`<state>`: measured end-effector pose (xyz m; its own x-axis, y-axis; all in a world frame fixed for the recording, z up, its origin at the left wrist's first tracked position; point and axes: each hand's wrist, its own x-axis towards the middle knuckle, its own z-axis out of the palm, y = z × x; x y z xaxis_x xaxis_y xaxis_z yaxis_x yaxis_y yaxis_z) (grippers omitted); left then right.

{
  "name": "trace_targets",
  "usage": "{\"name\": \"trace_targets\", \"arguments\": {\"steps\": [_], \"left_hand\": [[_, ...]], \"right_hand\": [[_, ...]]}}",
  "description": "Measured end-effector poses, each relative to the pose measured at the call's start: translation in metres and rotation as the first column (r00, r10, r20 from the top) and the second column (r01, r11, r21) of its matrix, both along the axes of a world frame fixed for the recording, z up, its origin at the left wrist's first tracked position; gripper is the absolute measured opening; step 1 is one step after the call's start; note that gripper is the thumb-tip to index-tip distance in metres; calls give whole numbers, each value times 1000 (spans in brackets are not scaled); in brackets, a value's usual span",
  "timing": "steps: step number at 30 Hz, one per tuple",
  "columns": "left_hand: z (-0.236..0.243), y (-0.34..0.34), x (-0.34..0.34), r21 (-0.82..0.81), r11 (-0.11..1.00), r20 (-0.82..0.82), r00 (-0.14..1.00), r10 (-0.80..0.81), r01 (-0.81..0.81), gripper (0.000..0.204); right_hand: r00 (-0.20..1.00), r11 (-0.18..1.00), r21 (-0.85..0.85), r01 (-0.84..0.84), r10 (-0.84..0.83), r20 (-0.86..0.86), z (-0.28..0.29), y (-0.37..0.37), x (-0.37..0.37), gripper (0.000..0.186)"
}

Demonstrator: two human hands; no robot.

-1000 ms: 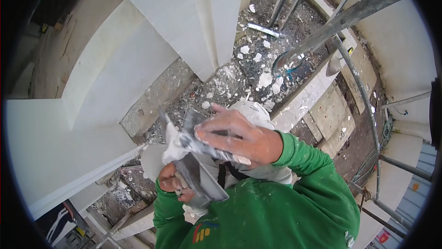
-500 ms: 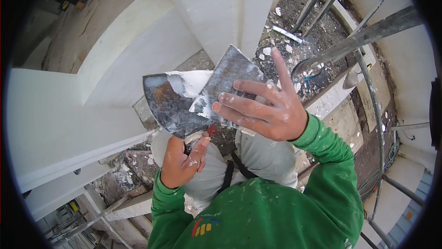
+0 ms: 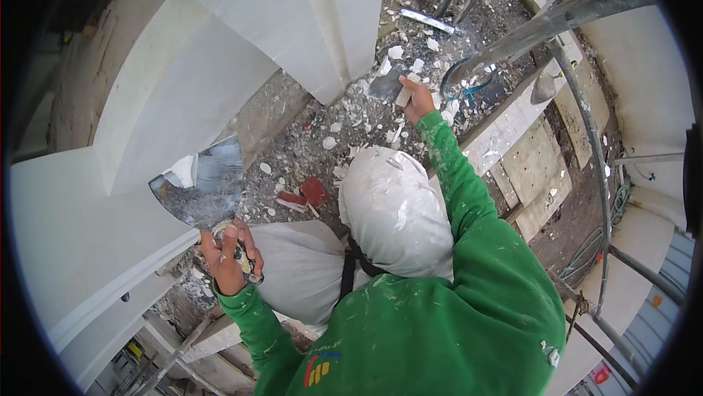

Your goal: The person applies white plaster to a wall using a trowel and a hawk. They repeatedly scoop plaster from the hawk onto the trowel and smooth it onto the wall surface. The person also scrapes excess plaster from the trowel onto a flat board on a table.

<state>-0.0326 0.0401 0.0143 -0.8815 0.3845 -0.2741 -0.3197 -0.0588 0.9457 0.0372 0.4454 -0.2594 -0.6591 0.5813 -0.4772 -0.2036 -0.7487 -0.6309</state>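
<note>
My left hand [image 3: 233, 258] is closed round the worn handle of a wide putty knife [image 3: 201, 194]. White filler [image 3: 183, 169] clings to the far left part of its grey, stained blade, beside the pale wall. Farther off, my right arm is stretched forward over the littered ground. My right hand [image 3: 419, 101] grips a flat scraper blade [image 3: 386, 85] by its pale back edge, fingers wrapped over it. The blade lies low near the foot of the white column; whether it touches the ground I cannot tell.
The white column [image 3: 333, 22] stands ahead, with a curved pale wall [image 3: 176, 88] at left. White flakes and red brick pieces [image 3: 315, 192] litter the ground. Metal scaffold tubes [image 3: 549, 26] cross at right, above pale boards [image 3: 534, 161]. My knees in light trousers [image 3: 399, 213] are close by.
The two blades have parted. My right hand has moved forward and down with its scraper, its spread fingers now wrapped round it. My left hand has moved left with the putty knife.
</note>
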Motion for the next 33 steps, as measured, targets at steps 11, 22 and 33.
{"name": "trace_targets", "arguments": {"steps": [11,22,33], "left_hand": [[-4,-27,9,3,995,3,995,102,-102,25],[-4,-35,9,20,993,-3,993,114,-114,22],[-10,-44,6,153,986,21,997,68,-70,25]], "right_hand": [[974,950,-215,226,-224,35,-113,-12,-52,19],[983,981,-119,154,-140,119,-87,-14,-82,19],[999,998,60,14,-12,-32,87,-8,-86,18]]}}
